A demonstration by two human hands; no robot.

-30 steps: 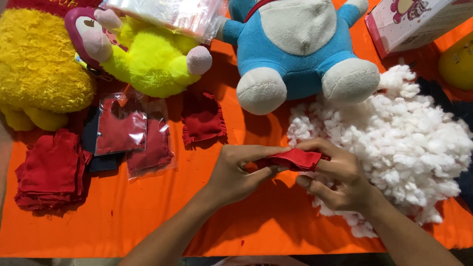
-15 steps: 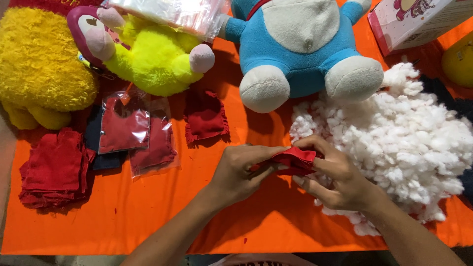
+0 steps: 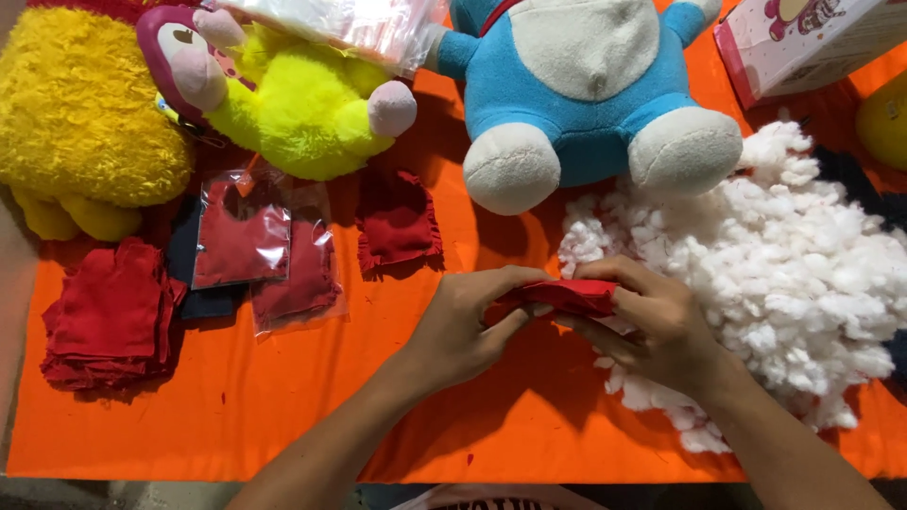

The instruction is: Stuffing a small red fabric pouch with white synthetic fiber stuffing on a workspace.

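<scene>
Both of my hands hold one small red cloth piece (image 3: 565,296) just above the orange table cover (image 3: 283,406). My left hand (image 3: 468,326) pinches its left end between thumb and fingers. My right hand (image 3: 652,326) wraps over its right end, with a bit of white stuffing under the fingers. A big heap of white stuffing (image 3: 784,274) lies directly to the right, touching my right hand.
A blue and white plush toy (image 3: 586,85) sits behind the hands. Yellow plush toys (image 3: 283,104) lie at the back left. Red cloth pieces (image 3: 397,219), bagged ones (image 3: 246,236) and a stack (image 3: 109,316) lie on the left. A pink box (image 3: 803,42) stands at the back right.
The red cloth piece has been gathered tighter between my hands, and my hands sit closer together. The view has shifted slightly.
</scene>
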